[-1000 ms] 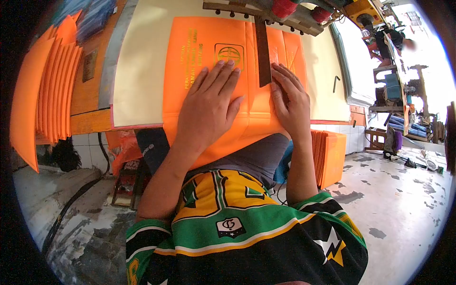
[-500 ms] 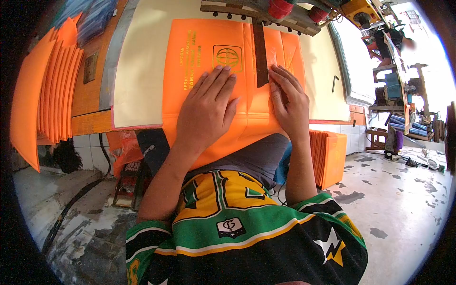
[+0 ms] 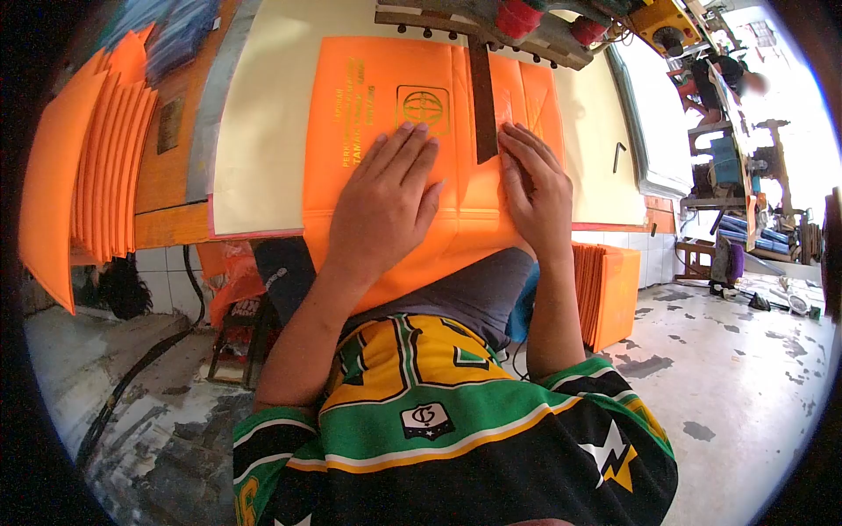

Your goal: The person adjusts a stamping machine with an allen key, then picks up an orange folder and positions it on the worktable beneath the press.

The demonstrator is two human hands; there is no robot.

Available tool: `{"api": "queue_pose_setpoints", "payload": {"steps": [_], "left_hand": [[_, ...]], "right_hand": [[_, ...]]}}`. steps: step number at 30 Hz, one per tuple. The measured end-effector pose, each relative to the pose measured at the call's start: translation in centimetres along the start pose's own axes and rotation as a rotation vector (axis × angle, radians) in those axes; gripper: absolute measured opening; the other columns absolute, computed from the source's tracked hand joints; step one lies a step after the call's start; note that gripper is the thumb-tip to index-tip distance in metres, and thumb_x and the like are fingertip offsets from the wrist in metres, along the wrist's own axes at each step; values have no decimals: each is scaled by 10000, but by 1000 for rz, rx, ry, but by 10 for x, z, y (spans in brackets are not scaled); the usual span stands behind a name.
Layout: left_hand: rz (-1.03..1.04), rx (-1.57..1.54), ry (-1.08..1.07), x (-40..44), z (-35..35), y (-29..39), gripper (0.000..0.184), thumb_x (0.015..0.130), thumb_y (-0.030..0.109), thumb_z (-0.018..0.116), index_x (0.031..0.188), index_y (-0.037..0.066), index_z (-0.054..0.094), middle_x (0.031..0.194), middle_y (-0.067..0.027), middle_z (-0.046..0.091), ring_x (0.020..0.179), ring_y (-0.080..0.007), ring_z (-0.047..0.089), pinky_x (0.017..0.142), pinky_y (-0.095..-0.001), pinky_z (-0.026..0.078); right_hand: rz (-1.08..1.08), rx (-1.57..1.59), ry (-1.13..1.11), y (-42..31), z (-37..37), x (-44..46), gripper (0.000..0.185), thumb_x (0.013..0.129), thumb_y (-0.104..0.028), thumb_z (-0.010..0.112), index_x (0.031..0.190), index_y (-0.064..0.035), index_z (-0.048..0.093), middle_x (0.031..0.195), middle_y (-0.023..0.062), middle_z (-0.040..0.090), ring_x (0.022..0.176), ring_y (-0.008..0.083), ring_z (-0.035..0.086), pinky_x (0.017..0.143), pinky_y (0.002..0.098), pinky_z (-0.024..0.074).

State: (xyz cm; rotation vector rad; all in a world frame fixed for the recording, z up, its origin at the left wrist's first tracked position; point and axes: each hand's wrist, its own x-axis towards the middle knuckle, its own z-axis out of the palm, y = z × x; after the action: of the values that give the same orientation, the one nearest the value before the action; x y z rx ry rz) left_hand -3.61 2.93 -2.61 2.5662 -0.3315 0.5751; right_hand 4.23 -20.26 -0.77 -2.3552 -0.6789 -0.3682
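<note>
An orange folder cover (image 3: pixel 386 79) with gold lettering and a globe emblem lies flat under both my hands, its near part hanging over the table edge onto my lap. My left hand (image 3: pixel 383 197) rests on it with fingers stretched out, tips just below the emblem. On the right side my right hand (image 3: pixel 537 180) presses on the cover, fingers extended and close together. Beside those fingertips a dark flat metal strip (image 3: pixel 483 105) reaches down over the cover from the machine bar (image 3: pixel 474 26) above.
Orange covers (image 3: pixel 110 167) stand in a stack at the left. Another orange stack (image 3: pixel 605 294) is at the lower right, near the floor. Red cylindrical parts (image 3: pixel 519 16) sit on the machine. A hex key (image 3: pixel 619 158) lies on the cream work surface (image 3: pixel 254 167). Another person (image 3: pixel 719 83) is at the far right.
Both hands stay almost still on the cover. The view has shifted very slightly.
</note>
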Motion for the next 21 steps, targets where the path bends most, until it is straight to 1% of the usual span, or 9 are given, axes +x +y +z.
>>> {"api": "queue_pose_setpoints", "payload": {"steps": [2, 5, 7, 9, 10, 12, 15, 19, 21], "left_hand": [[-2, 1, 1, 0, 0, 0, 472, 1051, 260, 638, 1415, -39, 647, 1528, -197, 618, 1493, -331, 528, 1269, -491, 392], [-15, -30, -9, 0, 0, 0, 491, 1041, 259, 663, 1442, -23, 629, 1559, -194, 595, 1499, -352, 518, 1275, -506, 382], [-27, -62, -19, 0, -1, -1, 518, 1032, 258, 687, 1470, -8, 610, 1590, -192, 573, 1506, -372, 508, 1283, -520, 370], [-40, 43, -60, 1, -3, -2, 606, 1048, 346, 668, 1539, 11, 553, 1638, -188, 525, 1545, -368, 460, 1306, -541, 320], [-39, 39, -58, 3, -3, -2, 606, 1048, 346, 668, 1539, 11, 553, 1638, -188, 525, 1545, -368, 460, 1306, -541, 320], [-38, 102, -77, 5, -3, -2, 710, 1056, 452, 642, 1605, 28, 487, 1673, -184, 483, 1575, -365, 416, 1323, -552, 273], [-40, 122, -102, 6, -3, -4, 784, 1049, 518, 632, 1640, 38, 445, 1688, -174, 466, 1587, -366, 395, 1327, -548, 261], [-35, 109, -115, 7, -4, -6, 803, 1047, 533, 632, 1646, 36, 434, 1696, -165, 459, 1594, -361, 389, 1328, -545, 258], [-19, 139, -77, 6, -3, -7, 783, 1055, 573, 594, 1604, 24, 497, 1667, -144, 503, 1589, -314, 399, 1327, -527, 259]], "right_hand": [[3, 2, -12, 0, 0, -1, 291, 1014, -85, 675, 1282, -13, 764, 1401, 175, 724, 1384, 353, 640, 1170, 454, 495], [40, -38, 6, -1, 4, -1, 363, 1032, -124, 647, 1373, -22, 719, 1480, 187, 674, 1444, 365, 587, 1218, 470, 450], [36, -169, -22, 0, 6, -2, 430, 1048, -164, 614, 1454, -31, 662, 1552, 194, 616, 1495, 376, 530, 1270, 497, 384], [44, -178, -33, -1, 6, -2, 442, 1053, -177, 605, 1468, -34, 650, 1562, 193, 607, 1503, 378, 520, 1283, 509, 362], [51, -188, -45, -1, 6, -3, 454, 1058, -190, 596, 1483, -38, 638, 1572, 193, 598, 1510, 379, 510, 1296, 521, 339], [57, -194, -47, -1, 5, -4, 451, 1058, -190, 597, 1479, -35, 641, 1571, 194, 599, 1510, 378, 511, 1293, 524, 344], [60, -197, -44, -2, 8, -6, 449, 1062, -196, 598, 1478, -33, 642, 1569, 195, 601, 1511, 376, 512, 1288, 529, 350], [43, -222, -21, -3, 13, -10, 445, 1072, -202, 591, 1481, -33, 641, 1564, 198, 606, 1511, 373, 513, 1287, 536, 347], [43, -234, -21, -6, 12, -10, 445, 1076, -201, 587, 1485, -33, 638, 1567, 198, 602, 1512, 373, 513, 1289, 538, 344]]}}
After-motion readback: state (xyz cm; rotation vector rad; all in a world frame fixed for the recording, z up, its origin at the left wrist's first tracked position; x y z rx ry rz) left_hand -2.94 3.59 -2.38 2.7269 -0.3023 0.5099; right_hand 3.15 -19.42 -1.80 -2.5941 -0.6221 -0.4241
